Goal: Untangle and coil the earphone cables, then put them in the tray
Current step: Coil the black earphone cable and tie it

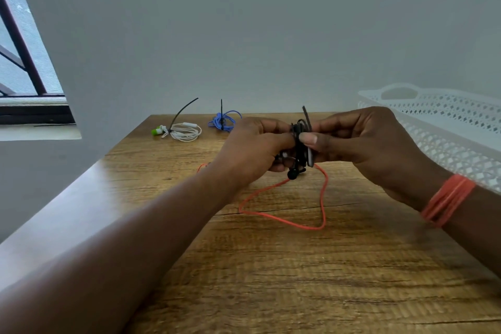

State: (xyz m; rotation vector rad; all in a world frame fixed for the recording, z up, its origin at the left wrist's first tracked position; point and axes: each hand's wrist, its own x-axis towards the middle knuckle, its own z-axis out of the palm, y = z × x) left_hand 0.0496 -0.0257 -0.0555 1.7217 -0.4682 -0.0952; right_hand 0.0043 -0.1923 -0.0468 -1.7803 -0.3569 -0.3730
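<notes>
So, a bundled coil of black earphone cable (298, 141) is being held up above the brown wood-grain table (271, 279), pinched between both hands. The left hand (252, 149) is gripping the coil from one side with curled fingers, and the right hand (363, 141) is pinching it from the other, thumb pressed against what looks like a black zip tie (307, 119) sticking up out of the bundle. A black earbud is dangling just below the coil.

Looks like the tying-off step is being worked on for this one. A white earphone cable with green buds (181, 132) is already lying coiled and tied at the far edge of the table, and a coiled blue earphone cable (223, 122) is sitting near it, also tied. A loose orange cable (284, 214) is sprawled on the table under the hands, not yet coiled; whether it's snagged on the black bundle can't be told. Orange bands are being worn on the right wrist.

The white perforated plastic tray (444, 127) is waiting off to the right, nothing seen placed in it. Next up, probably: the tie gets cinched tight without the loops slipping, which calls for a firm hold from the left hand while the right pulls.
</notes>
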